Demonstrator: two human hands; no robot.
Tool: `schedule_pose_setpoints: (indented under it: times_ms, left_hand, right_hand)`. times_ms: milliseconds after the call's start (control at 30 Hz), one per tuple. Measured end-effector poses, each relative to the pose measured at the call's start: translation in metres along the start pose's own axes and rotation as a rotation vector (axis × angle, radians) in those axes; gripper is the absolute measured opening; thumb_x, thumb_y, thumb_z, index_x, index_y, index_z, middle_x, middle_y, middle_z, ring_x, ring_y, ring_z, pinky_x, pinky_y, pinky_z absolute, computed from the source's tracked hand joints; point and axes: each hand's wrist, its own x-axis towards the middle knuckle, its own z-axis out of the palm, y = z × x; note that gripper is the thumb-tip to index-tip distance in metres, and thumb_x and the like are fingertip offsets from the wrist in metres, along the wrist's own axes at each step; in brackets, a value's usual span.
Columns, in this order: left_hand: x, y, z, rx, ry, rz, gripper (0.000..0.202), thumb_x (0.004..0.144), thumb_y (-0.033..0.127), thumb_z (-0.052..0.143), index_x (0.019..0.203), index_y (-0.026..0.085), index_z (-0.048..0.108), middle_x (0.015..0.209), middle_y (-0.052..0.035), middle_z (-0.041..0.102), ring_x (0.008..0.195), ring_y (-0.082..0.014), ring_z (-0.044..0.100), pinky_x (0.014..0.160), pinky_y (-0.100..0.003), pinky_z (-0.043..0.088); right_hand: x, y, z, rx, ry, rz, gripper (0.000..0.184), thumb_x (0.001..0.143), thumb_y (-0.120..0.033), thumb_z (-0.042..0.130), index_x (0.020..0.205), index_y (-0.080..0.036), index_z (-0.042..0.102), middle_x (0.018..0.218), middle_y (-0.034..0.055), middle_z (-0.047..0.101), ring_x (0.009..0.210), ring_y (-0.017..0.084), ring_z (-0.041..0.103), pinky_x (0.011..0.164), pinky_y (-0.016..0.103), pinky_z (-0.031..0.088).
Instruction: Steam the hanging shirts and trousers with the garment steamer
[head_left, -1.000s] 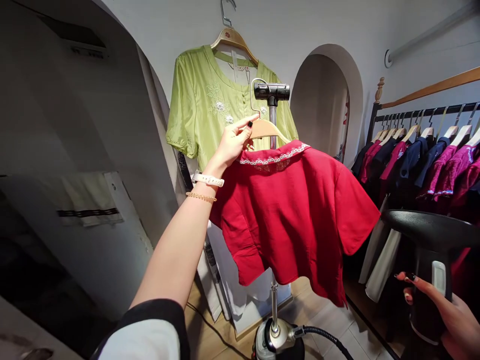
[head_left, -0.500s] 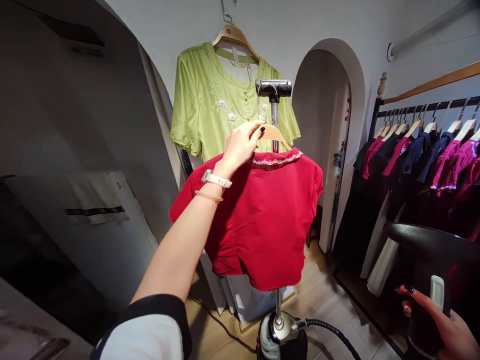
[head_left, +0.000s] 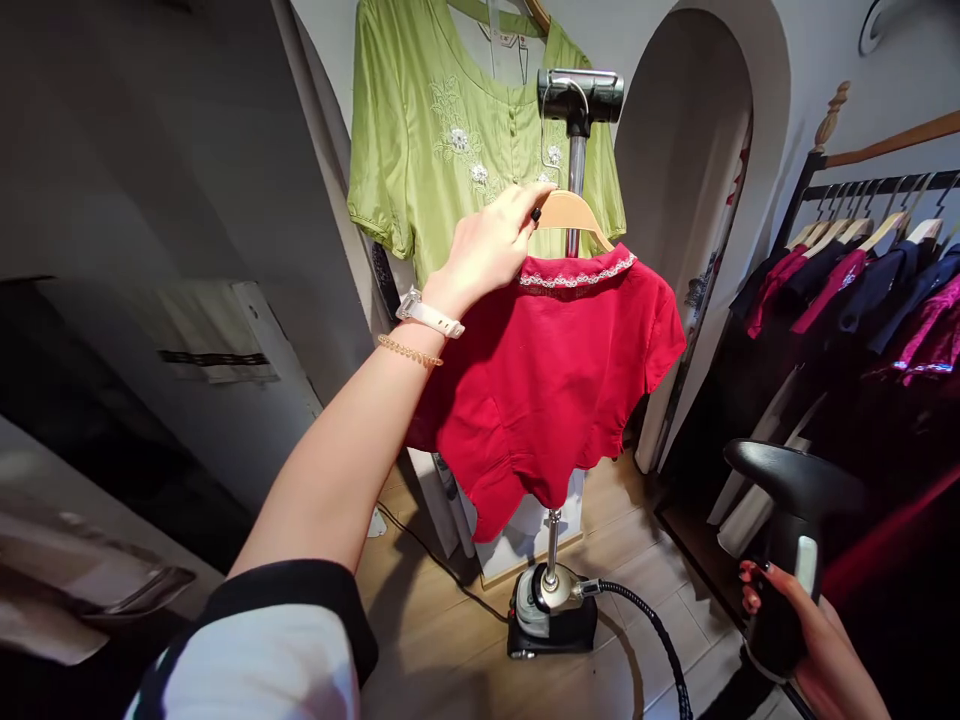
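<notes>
My left hand [head_left: 491, 240] is closed on the top of a light wooden hanger [head_left: 570, 212]. From that hanger hangs a red short-sleeved blouse [head_left: 555, 370] with pale trim along its collar; its hem lies unevenly. The hanger's hook shows near the head [head_left: 581, 95] of a metal pole. At the lower right my right hand [head_left: 806, 620] is wrapped round the handle of a black garment steamer head [head_left: 795, 490]. The steamer head is apart from the blouse, to its right. Part of the blouse is hidden behind my left forearm.
Behind hangs a green embroidered blouse [head_left: 420, 150]. The steamer base [head_left: 555, 610] stands on the floor with a black ribbed hose [head_left: 645, 620] running right. A rack of dark and magenta clothes [head_left: 847, 270] fills the right side. A cable [head_left: 435, 565] crosses the floor.
The view has tipped down. My right hand has brought the steamer head further into view, leftward. The blouse's lower edge has swung and folded differently, while my left hand keeps its hold on the hanger.
</notes>
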Motion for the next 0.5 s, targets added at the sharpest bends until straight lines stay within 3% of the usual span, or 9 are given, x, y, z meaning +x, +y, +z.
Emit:
schedule_pose_setpoints:
  times_ms: [167, 300, 500]
  left_hand:
    - [0.008, 0.003, -0.004, 0.036, -0.065, 0.011, 0.049, 0.105, 0.019, 0.041, 0.154, 0.021, 0.044, 0.152, -0.0031, 0.053, 0.136, -0.0289, 0.054, 0.116, -0.050, 0.038]
    - [0.008, -0.003, -0.001, -0.001, -0.027, 0.016, 0.045, 0.104, 0.021, 0.045, 0.149, 0.016, 0.049, 0.149, -0.0040, 0.057, 0.136, -0.0279, 0.054, 0.118, -0.053, 0.035]
    - [0.015, -0.008, 0.005, -0.329, 0.040, 0.047, 0.041, 0.089, 0.005, 0.062, 0.128, -0.005, 0.057, 0.133, -0.0111, 0.064, 0.135, -0.0391, 0.052, 0.111, -0.076, 0.019]
  right_hand:
    - [-0.010, 0.006, 0.004, -0.019, -0.034, -0.045, 0.045, 0.054, -0.045, 0.093, 0.079, -0.012, 0.075, 0.065, 0.0032, 0.066, 0.057, 0.012, 0.058, 0.050, 0.018, 0.050]
    - [-0.014, 0.016, -0.003, -0.012, -0.026, -0.054, 0.046, 0.058, -0.044, 0.093, 0.081, -0.009, 0.074, 0.064, 0.0043, 0.064, 0.057, 0.011, 0.056, 0.050, 0.017, 0.049]
    - [-0.006, 0.023, -0.023, 0.041, 0.039, -0.006, 0.053, 0.051, -0.043, 0.096, 0.084, -0.008, 0.073, 0.071, 0.0069, 0.068, 0.056, 0.013, 0.058, 0.048, 0.021, 0.051]
